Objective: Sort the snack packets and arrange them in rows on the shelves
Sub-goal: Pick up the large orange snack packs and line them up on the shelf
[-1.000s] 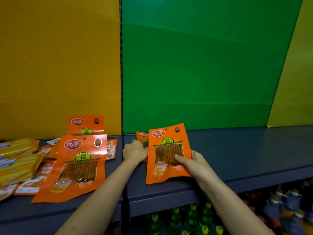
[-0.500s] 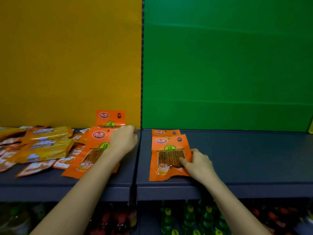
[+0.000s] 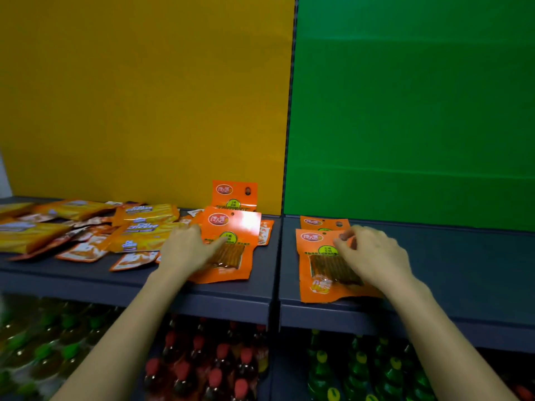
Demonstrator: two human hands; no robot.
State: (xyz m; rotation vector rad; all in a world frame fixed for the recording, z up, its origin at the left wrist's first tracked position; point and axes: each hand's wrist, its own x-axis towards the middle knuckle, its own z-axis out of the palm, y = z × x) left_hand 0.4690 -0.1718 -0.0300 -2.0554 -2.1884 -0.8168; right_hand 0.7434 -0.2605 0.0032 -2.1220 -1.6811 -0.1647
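Observation:
An orange snack packet [image 3: 317, 274] lies flat on the right grey shelf [image 3: 463, 270], overlapping a second orange packet [image 3: 321, 222] behind it. My right hand [image 3: 373, 256] lies over it, fingers curled and pinching its top edge. On the left grey shelf [image 3: 254, 290] another orange packet [image 3: 234, 244] lies flat. My left hand [image 3: 188, 250] rests on its left half, fingers spread and thumb on its green label. One more orange packet [image 3: 234, 195] leans against the yellow back panel.
Yellow cheese packets [image 3: 144, 215] and several small orange-white packets [image 3: 84, 250] lie in a loose heap on the left shelf. A dark divider [image 3: 289, 140] separates the yellow and green back panels. Red-capped bottles [image 3: 199, 369] and green bottles [image 3: 362, 369] stand below.
My left hand moved from the right shelf to the orange packet on the left shelf. My right hand slid from the packet's lower edge up to its top. The view swung left.

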